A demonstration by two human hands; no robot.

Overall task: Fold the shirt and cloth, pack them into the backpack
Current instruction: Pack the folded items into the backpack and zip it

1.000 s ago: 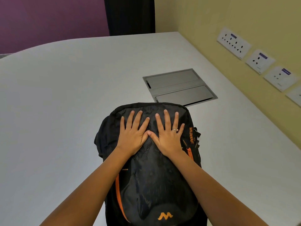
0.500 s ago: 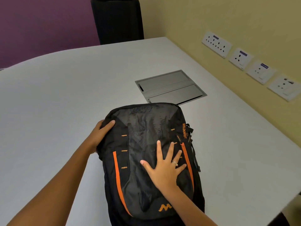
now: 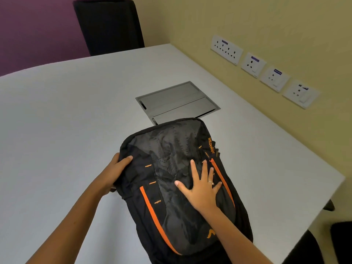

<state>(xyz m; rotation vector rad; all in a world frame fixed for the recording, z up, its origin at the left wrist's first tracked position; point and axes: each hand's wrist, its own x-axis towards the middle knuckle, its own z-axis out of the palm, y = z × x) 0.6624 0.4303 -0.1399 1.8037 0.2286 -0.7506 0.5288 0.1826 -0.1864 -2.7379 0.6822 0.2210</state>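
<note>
Backpack (image 3: 182, 187): lies flat, front panel up, on the near half of the worktop (image 3: 66, 130), its top end pointing to 12 o'clock and its base running out of view at 6 o'clock.
Shirt and cloth: not visible; whether they are inside the closed bag cannot be told, though the bag looks filled out.
Left hand (image 3: 114, 172): wrapped round the bag's upper side at 9 o'clock, thumb on top and fingers tucked under the edge, gripping the fabric.
Right hand (image 3: 202, 185): fingers spread, palm pressed flat on the front panel near the orange zip at 3 o'clock, holding nothing.
Handling: judged soft and pliant, a thin woven shell that dents under the palm; probably light to moderate in weight and a little slick.
Where to hold: the side seam under the left hand looks sound; a top handle or the straps would suit lifting, but neither shows clearly.
Surface: pale grey, smooth and matt, with a metal cable hatch (image 3: 177, 101) set in just beyond the bag at 12 o'clock.
Room: yellow wall with four socket plates (image 3: 253, 64) at 2 o'clock, purple wall at 10 o'clock, a dark chair (image 3: 108, 25) at 11 o'clock.
</note>
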